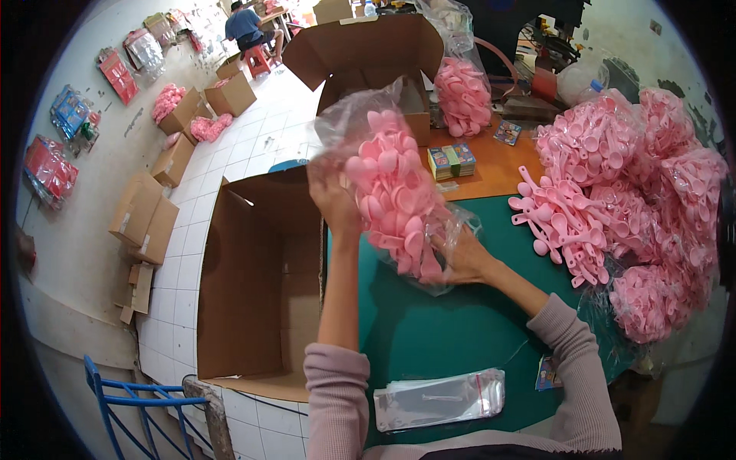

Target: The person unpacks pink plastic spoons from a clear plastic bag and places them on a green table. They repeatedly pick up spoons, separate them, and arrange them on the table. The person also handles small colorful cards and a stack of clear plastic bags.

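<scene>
Where the white tile floor [253, 146] runs along the left, small brown boxes [230, 94] sit w/ pink stuff in some of them, & red and blue packs [50, 167] lie by the edge. A blue metal chair frame [126, 399] pokes in at the bottom left. Far back, a person in a blue top [245, 24] sits on a red stool [258, 59].

Next comes a big open cardboard box [257, 284], right beside the green table [452, 330]. Its inside looks bare.

The left hand [331, 198] is up over the box edge. Its fingers are closed, pinching the top left part of a clear plastic bag of pink spoons [395, 195]. The bag hangs tilted between the 2 hands, just above the green table, top end higher and to the left. The right hand [462, 257] is under the low end of the bag, fingers curled up around it, holding it from below. So bag = gripped at both ends, 1 hand high, 1 hand low.

Near the bottom, a flat stack of empty clear bags [441, 399] lies on the table, close to the person's chest.

Behind the held bag, another open box [368, 57] stands on the orange table part [498, 165], w/ a 2nd full bag of spoons [462, 93] next to it & a small stack of picture cards [452, 161].

On the right, loose pink spoons [560, 230] spill over the table, & many stuffed bags of spoons [659, 199] are piled up high.
</scene>
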Tool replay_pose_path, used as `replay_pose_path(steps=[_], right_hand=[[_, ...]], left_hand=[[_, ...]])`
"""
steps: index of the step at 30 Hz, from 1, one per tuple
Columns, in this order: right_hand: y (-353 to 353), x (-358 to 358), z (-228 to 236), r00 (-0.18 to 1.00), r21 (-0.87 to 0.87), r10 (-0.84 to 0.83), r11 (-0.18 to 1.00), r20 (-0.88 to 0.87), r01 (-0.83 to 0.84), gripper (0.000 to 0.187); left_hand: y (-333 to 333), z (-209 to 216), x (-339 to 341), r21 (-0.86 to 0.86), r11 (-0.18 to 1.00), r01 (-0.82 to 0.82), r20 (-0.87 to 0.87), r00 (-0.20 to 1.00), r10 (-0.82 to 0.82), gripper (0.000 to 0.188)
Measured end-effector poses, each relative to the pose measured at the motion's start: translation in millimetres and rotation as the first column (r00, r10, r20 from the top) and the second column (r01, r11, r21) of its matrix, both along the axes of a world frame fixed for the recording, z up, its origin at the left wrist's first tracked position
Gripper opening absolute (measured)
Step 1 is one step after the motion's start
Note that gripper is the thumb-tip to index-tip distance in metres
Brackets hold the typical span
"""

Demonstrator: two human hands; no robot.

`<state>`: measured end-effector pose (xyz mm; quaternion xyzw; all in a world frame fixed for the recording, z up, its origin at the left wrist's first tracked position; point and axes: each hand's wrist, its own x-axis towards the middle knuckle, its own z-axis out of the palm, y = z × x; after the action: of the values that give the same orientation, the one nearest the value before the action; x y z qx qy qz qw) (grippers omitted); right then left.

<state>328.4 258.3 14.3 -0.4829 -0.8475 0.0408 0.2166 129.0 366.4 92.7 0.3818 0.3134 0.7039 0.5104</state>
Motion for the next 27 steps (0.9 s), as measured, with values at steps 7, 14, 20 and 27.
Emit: replay_pose_path(steps=[7, 14, 20, 27], right_hand=[[-38.8, 12.4, 13.9, 0.999, -0.209, 0.002, 0.978, -0.038, -0.01, 0.075], [-38.4, -3.2, 12.8, 0.998, -0.051, -0.064, 0.997, 0.028, 0.066, 0.077], [-32.5, -15.8, 29.0, 0.984, -0.228, -0.006, 0.973, 0.179, 0.047, 0.067], [-70.3, -9.2, 17.2, 0.959, -0.052, -0.072, 0.995, 0.275, 0.09, 0.047]], left_hand=[[35.1, -74.4, -20.5, -0.249, 0.93, -0.269, -0.621, 0.781, 0.06, 0.077], [-9.8, -114.3, -17.1, 0.204, 0.976, -0.074, -0.702, 0.683, 0.199, 0.057], [-17.0, -110.9, -13.3, 0.206, 0.975, -0.08, -0.709, 0.675, 0.205, 0.048], [-17.8, -110.8, -13.1, 0.204, 0.973, -0.112, -0.712, 0.665, 0.226, 0.043]])
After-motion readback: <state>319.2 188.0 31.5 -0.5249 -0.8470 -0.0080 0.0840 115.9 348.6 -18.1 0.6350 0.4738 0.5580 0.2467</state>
